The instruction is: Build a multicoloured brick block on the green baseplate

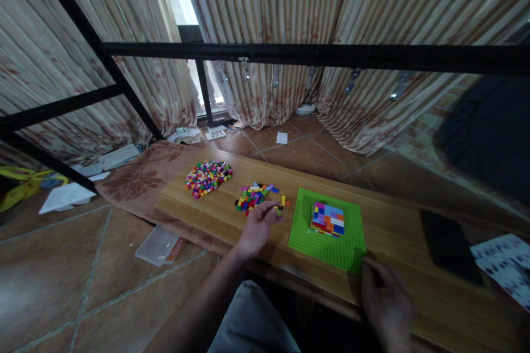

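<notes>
Reaching across the wooden board [393, 231], your left hand [257, 227] rests with its fingers loosely curled over the near edge of a small loose pile of bricks [256, 197]; whether a brick is pinched between the fingertips cannot be told. Your right hand [387, 300] lies at the near right corner of the green baseplate [327, 240], fingers bent and touching its edge. On the baseplate stands a square block of stacked bricks [328, 218], flat-topped and multicoloured. A larger, denser heap of bricks [208, 177] lies further left on the board, well apart from both hands. To the right, a dark flat phone [449, 245] and a printed sheet [507, 267] lie on the board. A black metal frame [314, 55] crosses the view above the board, before striped, ribbed curtains [372, 5]. The floor [62, 276] is glossy brown tile, scattered with papers [66, 197] and a clear plastic bag [159, 245].
</notes>
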Action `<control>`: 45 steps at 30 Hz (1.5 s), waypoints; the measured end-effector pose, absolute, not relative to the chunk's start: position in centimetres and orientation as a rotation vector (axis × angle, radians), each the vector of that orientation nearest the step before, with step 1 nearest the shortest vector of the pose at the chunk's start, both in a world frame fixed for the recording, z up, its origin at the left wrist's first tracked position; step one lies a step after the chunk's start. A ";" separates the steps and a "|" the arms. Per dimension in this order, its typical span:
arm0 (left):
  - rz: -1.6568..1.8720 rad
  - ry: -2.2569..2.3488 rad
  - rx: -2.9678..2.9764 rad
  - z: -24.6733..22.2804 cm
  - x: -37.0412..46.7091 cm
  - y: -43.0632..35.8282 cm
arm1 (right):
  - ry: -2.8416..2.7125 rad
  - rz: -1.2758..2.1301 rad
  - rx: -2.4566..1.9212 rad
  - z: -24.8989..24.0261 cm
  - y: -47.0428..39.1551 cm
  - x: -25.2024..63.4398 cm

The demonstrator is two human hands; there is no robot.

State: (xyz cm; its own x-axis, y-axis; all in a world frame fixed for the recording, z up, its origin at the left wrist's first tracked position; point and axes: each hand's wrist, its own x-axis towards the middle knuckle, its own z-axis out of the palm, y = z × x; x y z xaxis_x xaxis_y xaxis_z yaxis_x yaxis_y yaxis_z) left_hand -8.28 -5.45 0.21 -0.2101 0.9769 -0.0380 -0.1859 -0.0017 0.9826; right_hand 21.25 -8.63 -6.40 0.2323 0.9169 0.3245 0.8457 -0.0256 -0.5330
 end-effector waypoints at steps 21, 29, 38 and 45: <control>1.208 1.016 0.542 4.7 -5.5 -10.2 | -1.999 0.825 -1.128 4.7 -8.5 9.3; 1.165 1.080 0.615 3.4 -6.5 -10.5 | -2.014 0.949 -1.138 3.5 -8.6 8.5; 1.224 1.185 0.513 1.9 -7.3 -10.7 | -2.023 0.913 -1.040 2.1 -8.6 6.9; 1.223 1.188 0.374 0.5 -8.7 -11.1 | -1.975 1.002 -0.985 0.8 -8.3 5.2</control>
State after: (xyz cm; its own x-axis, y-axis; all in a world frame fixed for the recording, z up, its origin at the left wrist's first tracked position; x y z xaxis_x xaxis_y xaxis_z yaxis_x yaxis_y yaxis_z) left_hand -8.71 -11.12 0.53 -0.1199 0.8609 -0.4944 -0.5186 0.3703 0.7707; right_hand 5.25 -8.28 0.85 -0.4642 0.8523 0.2412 0.3085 0.4108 -0.8579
